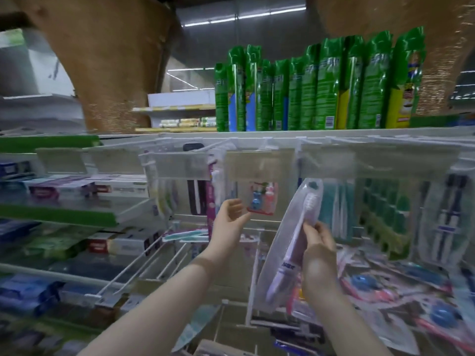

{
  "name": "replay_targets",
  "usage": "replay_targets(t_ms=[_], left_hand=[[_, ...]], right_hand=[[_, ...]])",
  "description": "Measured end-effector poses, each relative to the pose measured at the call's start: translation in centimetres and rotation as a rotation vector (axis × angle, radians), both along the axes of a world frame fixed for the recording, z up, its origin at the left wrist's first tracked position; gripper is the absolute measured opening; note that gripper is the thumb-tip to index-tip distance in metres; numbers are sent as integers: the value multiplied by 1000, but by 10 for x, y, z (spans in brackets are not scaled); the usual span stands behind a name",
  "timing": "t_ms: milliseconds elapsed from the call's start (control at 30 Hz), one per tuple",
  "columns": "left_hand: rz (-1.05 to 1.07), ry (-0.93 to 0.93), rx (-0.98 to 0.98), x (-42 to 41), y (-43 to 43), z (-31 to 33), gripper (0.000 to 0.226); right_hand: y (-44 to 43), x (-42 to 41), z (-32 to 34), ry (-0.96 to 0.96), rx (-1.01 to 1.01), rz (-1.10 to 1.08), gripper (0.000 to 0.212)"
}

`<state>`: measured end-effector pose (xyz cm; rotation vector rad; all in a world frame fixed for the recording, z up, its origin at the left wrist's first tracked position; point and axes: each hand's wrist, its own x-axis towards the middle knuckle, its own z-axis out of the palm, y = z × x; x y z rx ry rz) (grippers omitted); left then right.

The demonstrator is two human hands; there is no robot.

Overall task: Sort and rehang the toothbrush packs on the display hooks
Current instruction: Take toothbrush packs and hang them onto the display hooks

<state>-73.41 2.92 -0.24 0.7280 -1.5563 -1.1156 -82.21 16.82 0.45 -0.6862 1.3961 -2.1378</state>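
Head view: two bare forearms extend into a shop's toothbrush display under a white shelf (257, 132).
Right hand (317, 250): the fingers are wrapped round the middle of a clear toothbrush pack (290, 227). The pack is tilted, hang-hole end uppermost, below the rail of clear label flaps (259, 163).
Left hand (228, 217): the fingers are loosely curled and hold nothing. The thumb tip is just beside the lower corner of a small red-backed pack (262, 199); whether it touches cannot be told.
Open room: a bare white wire hook (253, 278) juts forward between the forearms, with more bare wires at lower left. There is free air around both hands.
Edges: hanging brush packs crowd the rail to the right, and a loose heap of packs (385, 286) lies beneath them.
Writing: a white band on the lilac brush handle carries blue print, too blurred to read. A barcode shows on one of the green packs (326, 86) standing on the shelf. The labels on the toothpaste boxes (120, 187) at left are blurred.
Count: one pack in hand, with one brush inside it. The small red-backed pack holds two figures, one blue and one pink. There are roughly eleven green packs, overlapping. The heap is too jumbled to count.
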Motion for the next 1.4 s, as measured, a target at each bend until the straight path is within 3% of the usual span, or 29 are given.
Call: replay_targets(t_ms=[233, 633, 1400], left_hand=[[-77, 29, -81, 79, -40, 4, 17], [-137, 46, 17, 170, -88, -1, 19], [-207, 14, 73, 193, -100, -10, 6]], right_hand=[[-41, 76, 8, 54, 13, -57, 21], [-92, 171, 7, 220, 72, -57, 14], [-112, 193, 0, 359, 51, 2, 14]])
